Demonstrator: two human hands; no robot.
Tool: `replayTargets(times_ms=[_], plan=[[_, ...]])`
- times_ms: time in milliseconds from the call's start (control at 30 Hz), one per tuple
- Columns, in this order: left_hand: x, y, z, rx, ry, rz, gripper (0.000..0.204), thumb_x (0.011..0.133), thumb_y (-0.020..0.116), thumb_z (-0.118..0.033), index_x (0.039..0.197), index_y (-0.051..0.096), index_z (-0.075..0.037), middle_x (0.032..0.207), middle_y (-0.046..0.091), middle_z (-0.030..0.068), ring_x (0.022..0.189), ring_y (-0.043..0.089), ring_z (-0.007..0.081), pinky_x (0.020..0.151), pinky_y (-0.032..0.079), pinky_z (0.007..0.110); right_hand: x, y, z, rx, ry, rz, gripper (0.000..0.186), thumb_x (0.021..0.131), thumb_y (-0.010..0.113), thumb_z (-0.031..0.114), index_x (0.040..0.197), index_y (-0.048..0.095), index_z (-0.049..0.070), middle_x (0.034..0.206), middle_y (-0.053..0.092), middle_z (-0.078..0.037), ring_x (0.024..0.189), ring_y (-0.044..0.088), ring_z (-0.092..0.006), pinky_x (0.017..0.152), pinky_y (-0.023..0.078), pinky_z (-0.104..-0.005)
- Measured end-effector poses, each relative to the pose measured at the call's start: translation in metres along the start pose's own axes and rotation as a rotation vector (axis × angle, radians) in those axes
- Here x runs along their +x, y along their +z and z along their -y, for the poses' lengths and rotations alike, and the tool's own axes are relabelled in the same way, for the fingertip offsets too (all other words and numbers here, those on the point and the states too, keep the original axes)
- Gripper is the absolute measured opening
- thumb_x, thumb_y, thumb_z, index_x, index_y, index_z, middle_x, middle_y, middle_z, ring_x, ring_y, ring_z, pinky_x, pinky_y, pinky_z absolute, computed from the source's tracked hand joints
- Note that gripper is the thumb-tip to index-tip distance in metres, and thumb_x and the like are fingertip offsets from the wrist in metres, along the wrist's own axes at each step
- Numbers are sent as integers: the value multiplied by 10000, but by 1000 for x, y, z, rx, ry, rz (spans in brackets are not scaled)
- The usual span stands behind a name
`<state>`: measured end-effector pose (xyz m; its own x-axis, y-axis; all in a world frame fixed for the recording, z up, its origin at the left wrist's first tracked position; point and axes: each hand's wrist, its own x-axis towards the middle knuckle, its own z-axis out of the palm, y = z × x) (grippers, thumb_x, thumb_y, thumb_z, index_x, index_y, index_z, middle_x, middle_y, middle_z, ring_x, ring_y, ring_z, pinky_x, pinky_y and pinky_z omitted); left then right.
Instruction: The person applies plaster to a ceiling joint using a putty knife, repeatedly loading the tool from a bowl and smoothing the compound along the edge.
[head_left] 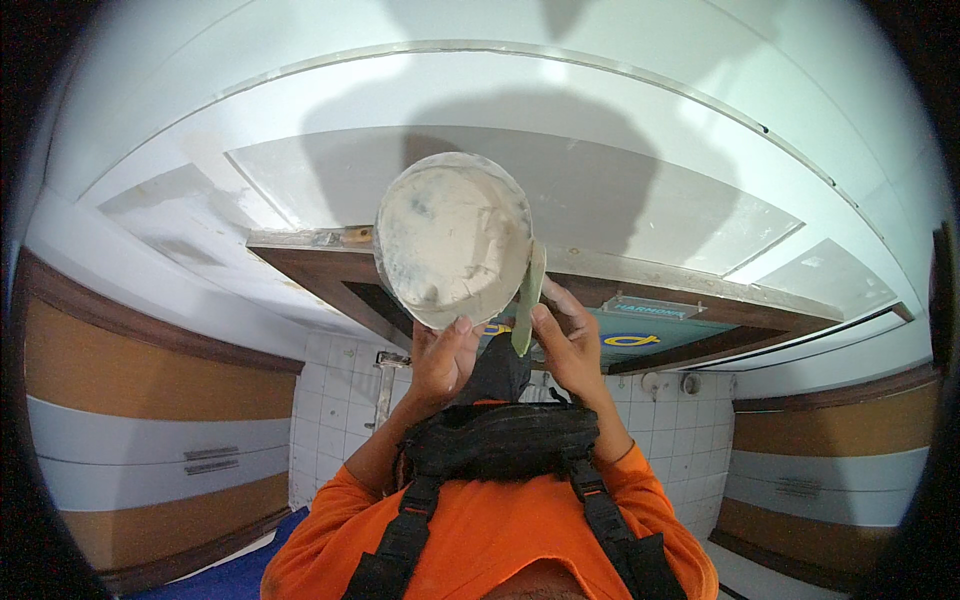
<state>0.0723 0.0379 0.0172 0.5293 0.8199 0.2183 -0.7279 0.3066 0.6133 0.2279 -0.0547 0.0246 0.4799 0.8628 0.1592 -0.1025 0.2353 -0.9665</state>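
In front of my chest, a round bowl is tipped so its inside faces up toward me. A pale beige, putty-like paste coats much of it, with greyish smears on the left. My left hand grips the bowl's near underside, thumb by the rim. A thin, flat green spreader stands against the bowl's right edge. My right hand is closed around that spreader, its thumb pressed along the side. Some of the fingers on both hands are hidden.
Just left of the bowl, a tool with a wooden handle lies on the dark brown wooden frame. Beyond is a white wall with grey patched panels. A teal board hangs below the frame. Brown-and-white panels flank both sides.
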Motion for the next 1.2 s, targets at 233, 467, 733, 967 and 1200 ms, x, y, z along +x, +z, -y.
replayTargets(times_ms=[233, 467, 733, 967, 1200], plan=[[-3, -3, -3, -4, -83, -23, 674, 949, 564, -71, 1560, 286, -131, 1580, 361, 172, 1449, 397, 360, 1211, 331, 534, 11, 11, -1, 4, -41, -79, 427, 969, 673, 75, 1384, 599, 6, 1317, 626, -131, 1177, 587, -202, 1011, 469, -344], [-2, -6, -6, -45, -123, -88, 719, 919, 623, -155, 1544, 281, -59, 1563, 382, 180, 1437, 409, 372, 1209, 345, 526, 21, 4, -6, -256, -212, -113, 424, 936, 720, 85, 1349, 637, 28, 1290, 631, -150, 1160, 593, -199, 958, 493, -321], [1, -20, -13, -105, -106, -130, 700, 937, 611, -178, 1542, 281, -56, 1553, 388, 203, 1431, 410, 384, 1205, 342, 556, 10, -38, 1, -199, -37, -65, 357, 1037, 576, 228, 1297, 622, -13, 1263, 655, -156, 1037, 663, -212, 896, 535, -332], [8, -23, -32, -42, -149, -140, 617, 997, 563, -91, 1548, 285, -82, 1513, 451, 170, 1381, 490, 349, 1140, 421, 568, 2, -65, 53, 210, 197, -35, 381, 970, 489, 179, 1276, 448, -43, 1108, 671, -233, 924, 721, -334, 641, 603, -349], [3, -15, -37, -5, -181, -114, 634, 999, 562, -112, 1554, 259, -57, 1508, 446, 193, 1375, 493, 354, 1141, 423, 555, 3, -65, 81, -82, 133, -57, 237, 1014, 488, 129, 1211, 488, -2, 1118, 685, -181, 936, 703, -216, 696, 577, -314]])
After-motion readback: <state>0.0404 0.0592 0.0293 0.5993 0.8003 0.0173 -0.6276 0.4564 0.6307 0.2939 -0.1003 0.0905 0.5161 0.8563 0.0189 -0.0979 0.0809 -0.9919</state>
